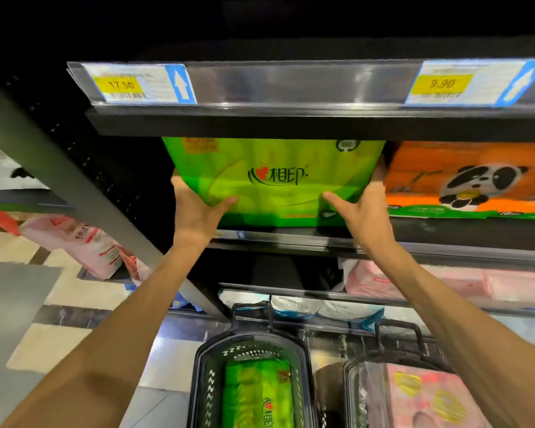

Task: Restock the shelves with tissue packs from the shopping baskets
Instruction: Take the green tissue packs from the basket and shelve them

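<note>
A large green tissue pack (275,177) stands on the middle shelf (445,234), just under the shelf above. My left hand (195,208) grips its lower left corner, thumb on the front face. At the lower right corner my right hand (362,211) holds it the same way. On the floor below, a black shopping basket (203,381) holds another green tissue pack (257,393). A second basket (352,393) to its right holds a pink tissue pack (426,396).
An orange panda tissue pack (470,177) sits right beside the green one. The shelf above carries price tags 17.50 (127,84) and 9.90 (442,83). Pink packs (445,282) and white packs (297,307) fill lower shelves. A black upright post (74,180) stands at left.
</note>
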A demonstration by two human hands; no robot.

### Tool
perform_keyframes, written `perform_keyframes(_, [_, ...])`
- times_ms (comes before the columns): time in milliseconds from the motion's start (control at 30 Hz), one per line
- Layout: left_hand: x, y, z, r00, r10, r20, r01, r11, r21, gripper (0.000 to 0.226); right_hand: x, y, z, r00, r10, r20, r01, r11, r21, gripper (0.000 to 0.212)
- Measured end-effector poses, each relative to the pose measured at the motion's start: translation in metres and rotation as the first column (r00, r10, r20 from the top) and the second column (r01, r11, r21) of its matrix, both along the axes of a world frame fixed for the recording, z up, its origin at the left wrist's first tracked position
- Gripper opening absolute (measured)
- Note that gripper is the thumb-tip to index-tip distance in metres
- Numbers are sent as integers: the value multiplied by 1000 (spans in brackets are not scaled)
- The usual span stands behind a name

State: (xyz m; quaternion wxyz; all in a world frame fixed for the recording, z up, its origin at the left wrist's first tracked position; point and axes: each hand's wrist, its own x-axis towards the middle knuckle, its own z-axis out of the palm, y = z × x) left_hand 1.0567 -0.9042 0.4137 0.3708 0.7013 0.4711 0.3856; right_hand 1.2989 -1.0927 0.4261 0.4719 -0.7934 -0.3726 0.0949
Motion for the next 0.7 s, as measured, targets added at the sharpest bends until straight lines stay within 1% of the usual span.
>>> perform_keyframes(67, [3, 1, -13, 1000, -17, 3, 17, 1000, -3, 113, 0, 2, -16, 1000, -10, 9, 10, 1000, -2, 70])
perform_keyframes(133, [5, 4, -20, 999, -39, -10, 40, 999, 22, 118, 1, 8, -25, 999, -30, 32, 30, 1000, 1, 78])
perform_keyframes(167, [7, 9, -22, 999, -51, -10, 51, 997, 50, 118, 3, 11, -27, 999, -43, 19, 43, 999, 9, 78])
perform_keyframes(200, [9, 14, -23, 998, -57, -6, 57, 994, 90, 117, 7, 16, -31, 999, -50, 11, 50, 999, 23, 74])
perform_keyframes(267, [15, 23, -25, 999, -48, -2, 47, 984, 170, 114, 13, 26, -35, 997, -61, 52, 61, 998, 6, 57])
perform_keyframes(300, [20, 29, -26, 999, -48, 7, 46, 981, 191, 115, 15, 31, -36, 996, -64, 67, 64, 998, -4, 57])
perform_keyframes(333, [27, 35, -28, 999, -50, 22, 45, 980, 195, 118, 22, 37, -41, 997, -72, 43, 71, 997, 10, 64])
perform_keyframes(367, [34, 40, -28, 998, -53, 28, 47, 982, 182, 119, 30, 43, -46, 996, -84, 16, 84, 996, 29, 81])
perform_keyframes(433, [50, 64, -33, 998, -52, 24, 47, 983, 177, 121, 43, 60, -49, 994, -103, 25, 101, 991, 87, 124])
perform_keyframes(467, [59, 77, -33, 997, -70, 27, 64, 981, 181, 124, 48, 69, -50, 993, -117, 11, 115, 987, 114, 136])
perform_keyframes(533, [72, 99, -34, 996, -82, 20, 77, 979, 188, 131, 60, 90, -53, 991, -134, -20, 136, 976, 170, 146])
perform_keyframes(633, [89, 123, -38, 997, -72, -34, 77, 981, 176, 123, 75, 111, -53, 987, -157, 32, 150, 976, 160, 147])
perform_keyframes(700, [98, 134, -38, 995, -89, -52, 97, 979, 181, 122, 84, 119, -54, 983, -172, 66, 161, 976, 147, 142])
